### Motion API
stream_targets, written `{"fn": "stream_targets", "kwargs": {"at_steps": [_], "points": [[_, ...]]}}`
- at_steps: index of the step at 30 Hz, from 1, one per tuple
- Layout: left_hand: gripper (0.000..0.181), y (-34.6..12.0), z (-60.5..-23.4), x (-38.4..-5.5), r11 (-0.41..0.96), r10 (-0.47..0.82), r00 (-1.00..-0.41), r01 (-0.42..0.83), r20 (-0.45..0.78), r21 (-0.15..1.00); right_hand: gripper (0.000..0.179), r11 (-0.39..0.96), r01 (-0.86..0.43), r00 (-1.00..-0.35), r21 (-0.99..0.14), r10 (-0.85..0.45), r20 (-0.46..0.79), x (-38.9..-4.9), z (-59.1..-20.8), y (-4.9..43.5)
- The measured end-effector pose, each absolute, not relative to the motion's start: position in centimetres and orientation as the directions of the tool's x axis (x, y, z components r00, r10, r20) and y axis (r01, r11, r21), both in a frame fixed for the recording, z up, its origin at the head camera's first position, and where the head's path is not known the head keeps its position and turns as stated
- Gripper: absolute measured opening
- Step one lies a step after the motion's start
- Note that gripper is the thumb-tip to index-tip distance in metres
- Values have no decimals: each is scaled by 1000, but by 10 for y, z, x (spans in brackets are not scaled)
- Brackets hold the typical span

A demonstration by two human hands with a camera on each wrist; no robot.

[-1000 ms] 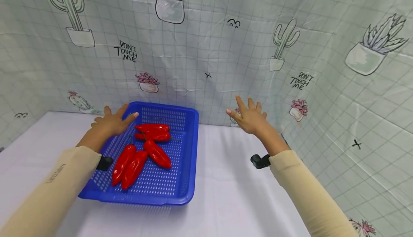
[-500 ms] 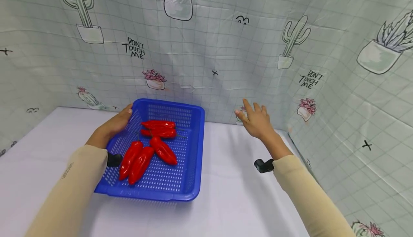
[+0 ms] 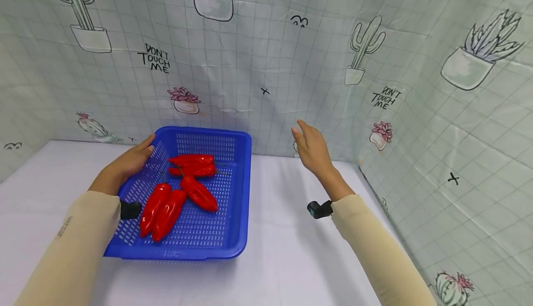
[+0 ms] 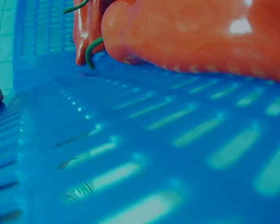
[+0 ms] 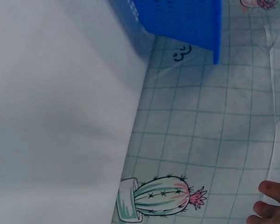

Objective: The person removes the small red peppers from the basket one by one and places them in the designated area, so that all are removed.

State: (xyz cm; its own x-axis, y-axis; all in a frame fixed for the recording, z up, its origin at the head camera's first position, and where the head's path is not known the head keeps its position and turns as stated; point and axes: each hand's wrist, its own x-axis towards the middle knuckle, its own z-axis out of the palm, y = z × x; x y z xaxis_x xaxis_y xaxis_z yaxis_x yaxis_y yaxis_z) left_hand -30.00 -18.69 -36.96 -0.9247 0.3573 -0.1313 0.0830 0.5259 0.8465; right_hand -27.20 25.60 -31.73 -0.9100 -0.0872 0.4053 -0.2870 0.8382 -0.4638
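A blue perforated plastic basket [image 3: 246,190] stands on the white table, left of centre in the head view. Several glossy red chili peppers [image 3: 201,195] lie on its floor; one pepper [image 4: 191,37] looms large in the left wrist view, beside a curved green stem. My left hand [image 3: 127,165] grips the basket's left rim, thumb on the inner side and the other fingers mostly hidden outside. To the basket's right, my right hand [image 3: 314,153] is raised above the table with fingers straight and close together, touching nothing. Its fingertips [image 5: 273,189] show at the right wrist view's edge.
A pale gridded curtain [image 3: 266,56] printed with cacti hangs behind the table and along its right side. The basket's back rim is close to this curtain. White table surface [image 3: 283,232] extends right of the basket, under my right forearm.
My left hand has come down from above the basket, fingers spread, to its left rim. My right hand's spread fingers have drawn together. The head view has shifted slightly; the peppers lie as before.
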Motion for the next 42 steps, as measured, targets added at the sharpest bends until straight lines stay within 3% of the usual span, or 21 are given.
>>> {"fn": "stream_targets", "kwargs": {"at_steps": [10, 15, 22, 27, 33, 37, 42], "points": [[55, -182, -356, -302, 610, 301, -947, 102, -111, 786, 49, 742, -374, -864, -557, -61, 500, -292, -297, 202], [54, -183, -358, -300, 618, 285, -954, 108, -93, 779, 57, 658, -325, -906, -679, -12, 423, -288, -291, 162], [55, -185, -353, -297, 650, 262, -960, 100, -99, 754, 61, 596, -255, -964, -761, -97, 247, -279, -290, 121], [55, -186, -354, -297, 650, 256, -963, 105, -87, 752, 71, 406, -27, -995, -913, -103, -16, -281, -289, 108], [55, -184, -359, -295, 650, 252, -964, 101, -88, 753, 84, 192, 256, -934, -947, -203, -293, -285, -296, 102], [55, -182, -362, -294, 645, 255, -964, 109, -78, 756, 90, 88, 383, -885, -920, -250, -393, -290, -307, 95], [55, -175, -365, -293, 641, 250, -965, 100, -83, 761, 92, 62, 442, -865, -895, -233, -444, -293, -320, 82]]}}
